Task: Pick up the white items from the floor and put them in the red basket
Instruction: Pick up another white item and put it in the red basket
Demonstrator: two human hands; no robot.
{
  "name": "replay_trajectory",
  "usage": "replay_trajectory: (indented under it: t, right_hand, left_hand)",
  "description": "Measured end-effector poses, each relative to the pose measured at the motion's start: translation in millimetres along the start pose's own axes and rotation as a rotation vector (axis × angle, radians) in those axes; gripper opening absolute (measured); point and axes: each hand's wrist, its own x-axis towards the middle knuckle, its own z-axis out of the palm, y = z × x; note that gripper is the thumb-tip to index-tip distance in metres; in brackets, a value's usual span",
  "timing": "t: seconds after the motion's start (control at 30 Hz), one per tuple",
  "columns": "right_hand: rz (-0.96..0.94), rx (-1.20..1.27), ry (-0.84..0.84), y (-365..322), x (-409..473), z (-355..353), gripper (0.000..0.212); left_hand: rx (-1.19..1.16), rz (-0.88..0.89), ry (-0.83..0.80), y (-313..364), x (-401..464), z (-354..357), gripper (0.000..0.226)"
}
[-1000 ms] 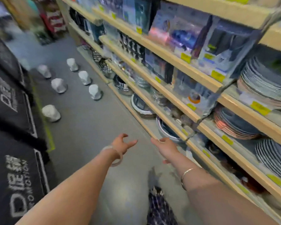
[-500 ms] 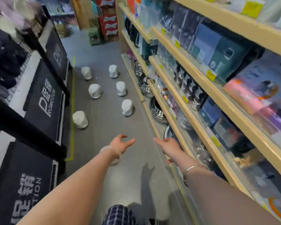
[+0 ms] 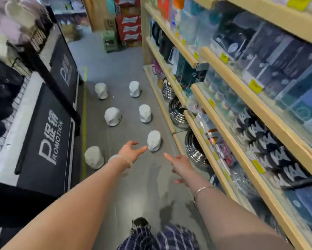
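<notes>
Several white items stand on the grey aisle floor in two rows. The nearest on the right (image 3: pixel 154 140) is just beyond my left hand (image 3: pixel 131 151), whose fingertips nearly reach it. Another near one (image 3: pixel 94 157) stands by the left display. Further off are a middle pair (image 3: pixel 112 116) (image 3: pixel 145 113) and a far pair (image 3: pixel 101 90) (image 3: pixel 134 88). My right hand (image 3: pixel 180 164) is stretched forward beside the shelf, fingers relaxed, holding nothing. Both hands are empty. No red basket is in view.
Wooden shelves (image 3: pixel 222 127) with steel bowls, boxed goods and yellow price tags line the right side. Black promotion displays (image 3: pixel 48 138) line the left, edged by a yellow floor line. Red crates (image 3: pixel 129 27) stand at the aisle's far end. My legs in checked trousers (image 3: pixel 158 237) show below.
The view has swung left and moved forward down the aisle. The white items are nearer, and my left hand now reaches almost to the nearest one.
</notes>
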Motion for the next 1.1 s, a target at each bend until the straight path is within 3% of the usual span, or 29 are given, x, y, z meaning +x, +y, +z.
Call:
replay_trajectory:
  t: [0.17, 0.4, 0.57, 0.67, 0.9, 1.0, 1.1]
  right_hand:
    - [0.087, 0.029, -0.014, -59, 61, 16, 0.067]
    - [0.153, 0.073, -0.032, -131, 188, 17, 0.064]
    - [0.217, 0.03, 0.027, -186, 275, 14, 0.041]
    - [0.286, 0.007, 0.013, -204, 313, 20, 0.042]
    - [0.449, 0.06, 0.071, -175, 415, 53, 0.046]
    - [0.585, 0.185, 0.09, -142, 468, 72, 0.033]
    - [0.648, 0.236, 0.126, -89, 525, 99, 0.058]
  left_hand:
    - [0.086, 0.0, -0.089, 42, 76, -18, 0.059]
    - [0.17, -0.017, -0.161, 108, 219, -26, 0.06]
    - [0.254, -0.062, -0.219, 146, 321, -25, 0.059]
    - [0.274, -0.084, -0.264, 158, 363, -25, 0.059]
    - [0.371, -0.161, -0.37, 138, 496, 9, 0.06]
    - [0.416, -0.149, -0.434, 110, 555, 43, 0.059]
    - [0.44, -0.151, -0.488, 69, 608, 81, 0.058]
